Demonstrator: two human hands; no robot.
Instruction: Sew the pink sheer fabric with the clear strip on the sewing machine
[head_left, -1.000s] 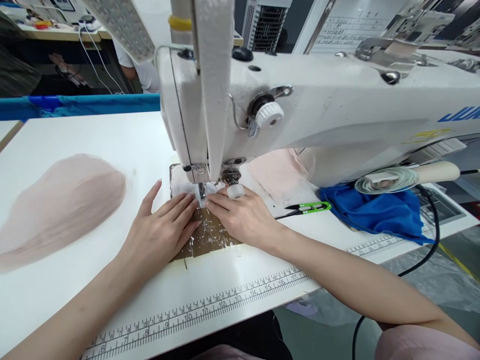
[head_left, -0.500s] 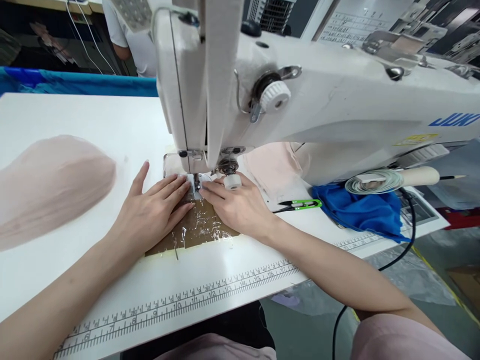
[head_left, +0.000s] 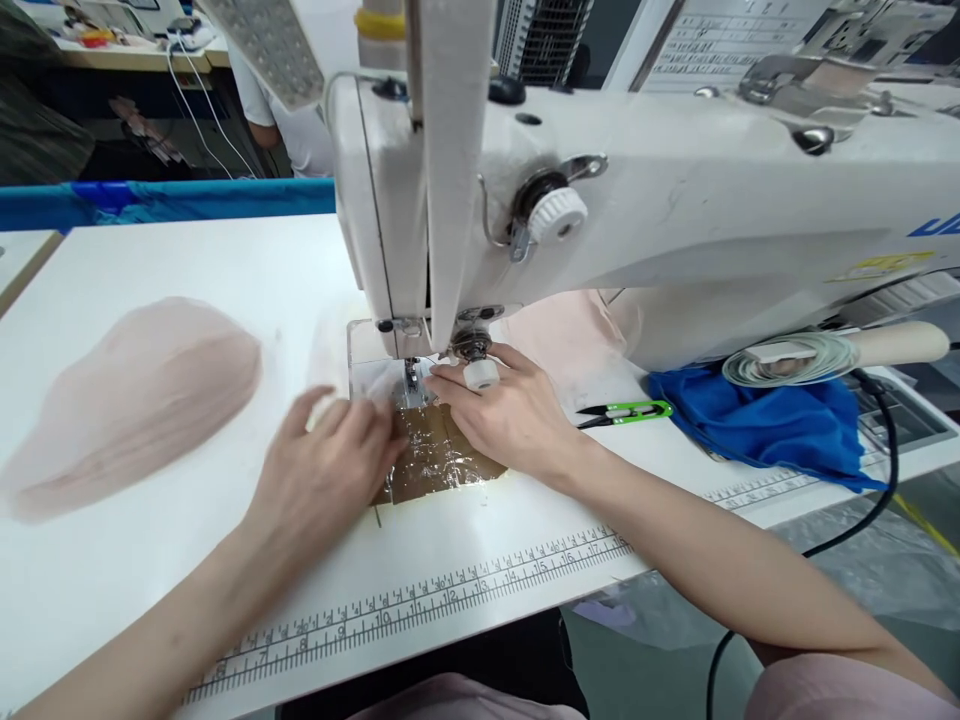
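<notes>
Pressing a small sheer white fabric piece [head_left: 382, 382] flat under the needle at the centre of the frame, my right hand [head_left: 510, 415] lies palm-down with its fingers stretched narrow and close together, the tips touching the cloth just beside the metal presser foot [head_left: 410, 380]. A white plastic thimble ring [head_left: 481, 375] sits on one of those fingers. My left hand [head_left: 330, 470], blurred, rests left of centre with its fingers loosely curled over the near edge of the same fabric; I cannot tell whether they pinch it or only lie on it. Both hands sit over a brown taped patch [head_left: 439, 458] on the white work table [head_left: 225, 260], below the head of the white industrial sewing machine [head_left: 675, 230] that fills the upper right of the frame. A heap of pale pink gauzy fabric [head_left: 142, 395] lies well apart at the left. Right of my right hand, near it, lie green-handled thread snips [head_left: 626, 411], and beyond them a crumpled blue cloth [head_left: 765, 425] under a coiled pale measuring tape [head_left: 795, 358]. A printed ruler strip [head_left: 420, 600] runs along the table's near edge. Another person's white sleeve [head_left: 289, 130] shows at the upper left.
</notes>
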